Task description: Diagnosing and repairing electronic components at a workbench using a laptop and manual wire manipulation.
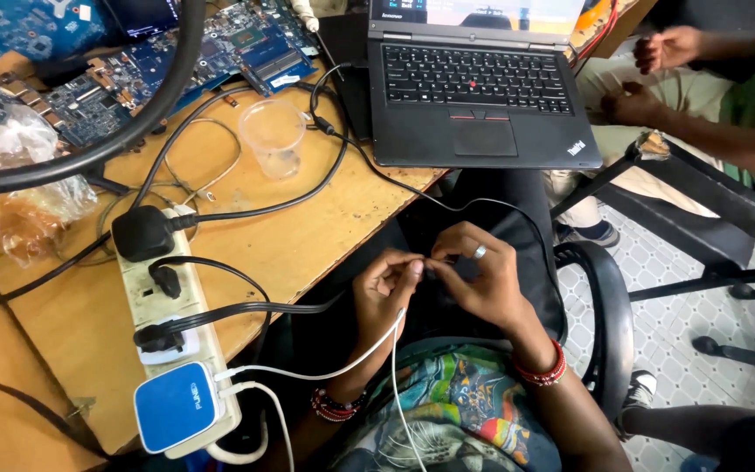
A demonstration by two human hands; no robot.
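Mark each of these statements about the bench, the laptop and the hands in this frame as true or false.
1. Both hands, the left hand and the right hand, meet over the lap, pinching something small between the fingertips. True; what the small thing is cannot be told.
2. The laptop is closed. False: its lid is open and the keyboard shows.
3. A clear plastic cup stands on the wooden table left of the laptop. True.
4. The power strip has nothing plugged in. False: several black plugs and a blue-and-white adapter sit in it.
5. The right hand wears a ring. True.
6. The circuit boards lie on the floor. False: they lie on the table.
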